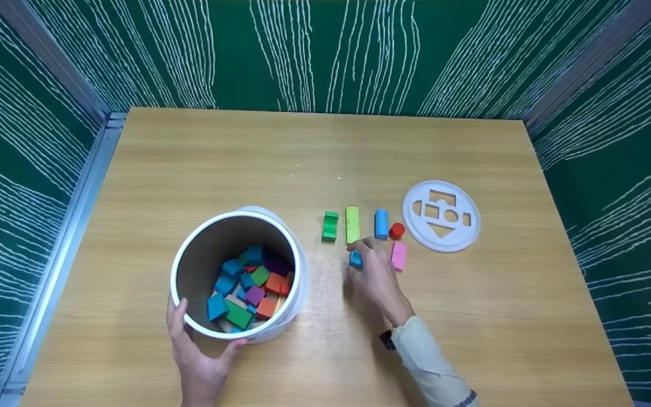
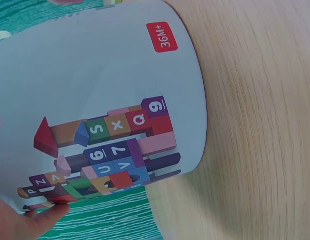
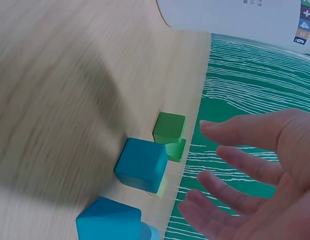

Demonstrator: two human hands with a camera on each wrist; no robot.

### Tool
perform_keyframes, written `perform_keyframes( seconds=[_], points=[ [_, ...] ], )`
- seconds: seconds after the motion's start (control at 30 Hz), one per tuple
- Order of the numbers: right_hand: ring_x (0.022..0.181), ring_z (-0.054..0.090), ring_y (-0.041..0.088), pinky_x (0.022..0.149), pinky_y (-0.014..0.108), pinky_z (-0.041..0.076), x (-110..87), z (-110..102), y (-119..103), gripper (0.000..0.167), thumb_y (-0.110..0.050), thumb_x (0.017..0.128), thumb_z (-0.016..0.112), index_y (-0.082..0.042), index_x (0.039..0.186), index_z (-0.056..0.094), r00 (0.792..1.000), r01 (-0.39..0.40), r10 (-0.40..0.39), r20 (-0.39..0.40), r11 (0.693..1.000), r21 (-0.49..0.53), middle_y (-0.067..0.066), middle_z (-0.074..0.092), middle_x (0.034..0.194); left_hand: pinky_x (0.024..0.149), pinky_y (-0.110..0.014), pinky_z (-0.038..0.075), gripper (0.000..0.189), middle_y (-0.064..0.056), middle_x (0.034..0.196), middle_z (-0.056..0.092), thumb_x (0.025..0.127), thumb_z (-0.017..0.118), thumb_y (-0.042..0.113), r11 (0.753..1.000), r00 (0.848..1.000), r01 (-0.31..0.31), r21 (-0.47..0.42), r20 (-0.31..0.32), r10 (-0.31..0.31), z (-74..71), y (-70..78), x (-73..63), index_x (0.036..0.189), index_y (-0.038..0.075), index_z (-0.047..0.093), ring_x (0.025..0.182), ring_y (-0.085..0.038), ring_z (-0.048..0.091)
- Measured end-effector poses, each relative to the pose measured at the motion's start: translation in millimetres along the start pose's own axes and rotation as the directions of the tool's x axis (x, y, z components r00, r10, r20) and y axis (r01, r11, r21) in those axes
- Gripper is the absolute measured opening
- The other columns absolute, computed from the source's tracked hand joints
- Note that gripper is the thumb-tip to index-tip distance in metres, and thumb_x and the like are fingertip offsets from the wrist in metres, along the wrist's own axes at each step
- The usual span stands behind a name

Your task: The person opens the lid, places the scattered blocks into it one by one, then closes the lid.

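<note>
My left hand rests against the near side of a white bucket, thumb by the rim and fingers spread along its outer wall. Inside the bucket lie many coloured blocks, among them a green one and an orange one. Over the table to the right of the bucket, my right hand is above a blue block. In the right wrist view its fingers are parted, with nothing between them, beside a blue cube and another blue block; the head view partly hides these beneath the hand.
Beyond the right hand lie a green arch block, a lime block, a blue cylinder, a red cylinder and a pink block. A white round lid with shaped holes lies further right. Green walls enclose the table.
</note>
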State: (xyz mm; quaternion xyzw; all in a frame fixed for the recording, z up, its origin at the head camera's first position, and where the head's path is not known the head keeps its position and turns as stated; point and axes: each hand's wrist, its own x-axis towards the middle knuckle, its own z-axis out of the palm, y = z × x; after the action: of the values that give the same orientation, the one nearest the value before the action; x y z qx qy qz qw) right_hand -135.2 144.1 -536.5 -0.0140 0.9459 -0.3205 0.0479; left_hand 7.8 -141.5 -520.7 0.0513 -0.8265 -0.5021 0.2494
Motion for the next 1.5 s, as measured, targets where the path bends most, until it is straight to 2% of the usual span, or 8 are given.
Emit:
perform_keyframes(
  seconds=[0.23, 0.37, 0.5, 0.73, 1.13, 1.23, 1.37, 1.5],
  points=[
    [0.103, 0.048, 0.029, 0.091, 0.045, 0.05, 4.6, 4, 5, 0.035, 0.005, 0.076, 0.072, -0.004, 0.109, 0.067, 1.0, 0.006, -0.006, -0.011, 1.0, -0.026, 0.014, 0.052, 0.114, 0.11, -0.026, 0.026, 0.102, -0.015, 0.154, 0.018, 0.069, 0.083, 0.042, 1.0, 1.0, -0.008, 0.009, -0.003, 0.008, 1.0, -2.3, 1.9, 0.145, 0.005, 0.024, 0.138, -0.029, 0.021],
    [0.098, 0.051, 0.029, 0.089, 0.043, 0.051, 5.7, 9, 10, 0.03, 0.003, 0.076, 0.072, -0.001, 0.105, 0.068, 0.998, 0.055, -0.057, -0.037, 0.997, -0.053, 0.015, 0.056, 0.108, 0.109, -0.021, 0.026, 0.103, -0.021, 0.152, 0.019, 0.069, 0.083, 0.042, 0.999, 0.999, -0.046, -0.015, -0.02, 0.046, 2.1, -4.5, 0.8, 0.144, 0.001, 0.025, 0.136, -0.032, 0.023],
    [0.095, 0.052, 0.029, 0.087, 0.043, 0.051, 5.3, 12, 11, 0.028, 0.005, 0.075, 0.072, 0.002, 0.103, 0.068, 0.995, 0.087, -0.09, -0.039, 0.993, -0.078, 0.016, 0.057, 0.104, 0.109, -0.02, 0.025, 0.102, -0.021, 0.151, 0.021, 0.069, 0.083, 0.038, 1.0, 1.0, -0.018, -0.018, -0.021, 0.018, 1.6, 0.4, 0.2, 0.144, 0.002, 0.025, 0.136, -0.029, 0.023],
    [0.094, 0.053, 0.026, 0.085, 0.04, 0.053, 1.8, 16, 12, 0.033, 0.005, 0.076, 0.072, 0.002, 0.108, 0.067, 0.999, 0.035, -0.032, 0.034, 0.996, -0.08, 0.014, 0.056, 0.103, 0.11, -0.021, 0.025, 0.103, -0.019, 0.152, 0.02, 0.066, 0.087, 0.029, 1.0, 1.0, -0.004, -0.008, -0.016, 0.004, 1.6, -0.4, 0.4, 0.144, 0.004, 0.026, 0.135, -0.034, 0.024],
    [0.096, 0.058, 0.024, 0.09, 0.044, 0.051, 2.8, 16, 14, 0.041, -0.001, 0.08, 0.072, -0.001, 0.12, 0.062, 0.988, -0.016, 0.022, 0.151, 0.999, -0.042, 0.014, 0.059, 0.111, 0.105, -0.016, 0.028, 0.101, -0.008, 0.154, 0.019, 0.067, 0.086, 0.013, 0.998, 0.999, 0.051, 0.044, -0.02, -0.05, 3.1, 5.8, 0.5, 0.146, 0.012, 0.024, 0.135, -0.025, 0.025],
    [0.1, 0.056, 0.025, 0.093, 0.045, 0.049, 1.3, 16, 14, 0.045, -0.002, 0.08, 0.073, 0.0, 0.123, 0.06, 0.985, -0.034, 0.038, 0.166, 0.999, -0.028, 0.016, 0.058, 0.115, 0.104, -0.015, 0.028, 0.099, -0.007, 0.154, 0.019, 0.068, 0.086, 0.017, 0.998, 0.999, 0.032, 0.049, -0.024, -0.031, 4.0, 6.1, 1.3, 0.146, 0.012, 0.025, 0.135, -0.023, 0.025],
    [0.096, 0.055, 0.025, 0.092, 0.044, 0.05, -0.5, 17, 16, 0.044, -0.003, 0.078, 0.075, 0.005, 0.119, 0.06, 0.986, -0.034, 0.034, 0.164, 0.999, -0.005, 0.017, 0.059, 0.113, 0.104, -0.015, 0.03, 0.099, -0.011, 0.153, 0.021, 0.067, 0.087, 0.02, 0.999, 0.998, -0.039, 0.013, -0.043, 0.039, 4.7, 4.0, 2.1, 0.145, 0.007, 0.027, 0.134, -0.023, 0.027],
    [0.092, 0.054, 0.024, 0.091, 0.043, 0.05, 0.5, 16, 15, 0.044, -0.004, 0.076, 0.077, 0.006, 0.116, 0.061, 0.985, -0.059, 0.055, 0.164, 0.998, 0.017, 0.017, 0.06, 0.109, 0.105, -0.017, 0.03, 0.1, -0.009, 0.154, 0.021, 0.066, 0.087, 0.018, 1.0, 0.999, -0.02, 0.009, -0.036, 0.02, 4.5, 3.7, 2.7, 0.145, 0.006, 0.026, 0.135, -0.021, 0.025]
  ],
)
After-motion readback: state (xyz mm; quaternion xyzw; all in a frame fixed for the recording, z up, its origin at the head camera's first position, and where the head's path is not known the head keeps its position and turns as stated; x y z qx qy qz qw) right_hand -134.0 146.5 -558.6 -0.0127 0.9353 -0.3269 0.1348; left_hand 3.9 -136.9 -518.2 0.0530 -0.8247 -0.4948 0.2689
